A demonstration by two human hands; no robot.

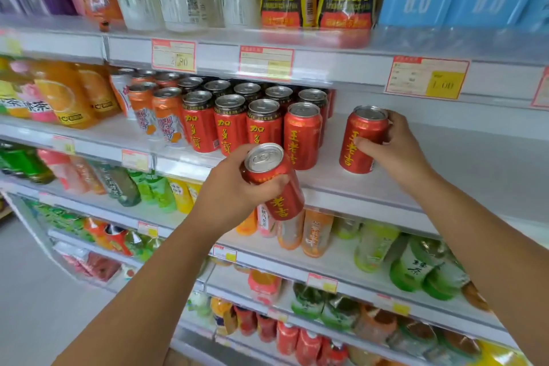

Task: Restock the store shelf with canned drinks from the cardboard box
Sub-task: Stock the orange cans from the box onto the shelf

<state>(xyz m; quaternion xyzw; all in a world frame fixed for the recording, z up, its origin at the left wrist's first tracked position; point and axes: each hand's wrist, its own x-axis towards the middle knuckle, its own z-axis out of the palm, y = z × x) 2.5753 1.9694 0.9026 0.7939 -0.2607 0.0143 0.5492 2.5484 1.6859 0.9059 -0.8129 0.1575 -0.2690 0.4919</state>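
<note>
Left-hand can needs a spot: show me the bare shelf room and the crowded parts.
Bare shelf gap between the standing Wanglaoji can and the gripped can in the right hand; wider bare shelf right of it. Leftward, Jiaduobao cans stand packed.

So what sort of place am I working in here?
Most likely a shop's drinks aisle: tiered shelves packed with bottles and red cans, with price tags clipped along their front edges.

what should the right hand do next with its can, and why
Probably slide the can in the right hand left until it sits beside the nearest red can of the row, then release. It stands upright on the shelf but apart from that row, and the left hand holds a second can tilted before the shelf edge, needing a spot.
</note>
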